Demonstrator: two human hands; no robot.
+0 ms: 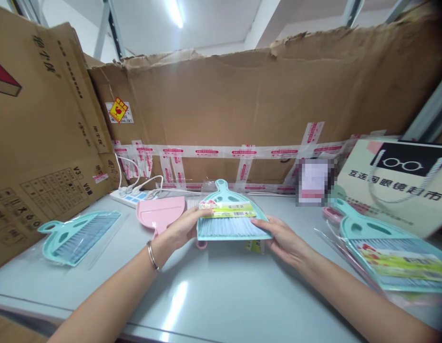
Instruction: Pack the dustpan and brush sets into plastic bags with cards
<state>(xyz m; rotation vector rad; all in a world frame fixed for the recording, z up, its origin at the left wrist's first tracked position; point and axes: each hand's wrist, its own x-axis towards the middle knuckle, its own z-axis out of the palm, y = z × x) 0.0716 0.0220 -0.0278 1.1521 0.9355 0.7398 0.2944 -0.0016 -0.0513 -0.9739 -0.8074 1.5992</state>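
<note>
Both hands hold a teal hand brush (pixel 231 216) with a green and yellow label band above the grey table (pixel 213 295). My left hand (pixel 183 229), a bracelet on its wrist, grips the brush's left edge. My right hand (pixel 282 238) grips its lower right corner. A pink dustpan (pixel 159 213) lies just left of the brush, behind my left hand. Something pink and a yellow-green piece peek out under the brush.
A bare teal brush (pixel 77 236) in clear wrap lies at the left. Packed teal brush sets (pixel 388 250) are piled at the right, by a paper bag with rope handle (pixel 399 183). A white power strip (pixel 129 196) sits at the back. Taped cardboard walls (pixel 242 105) enclose the table.
</note>
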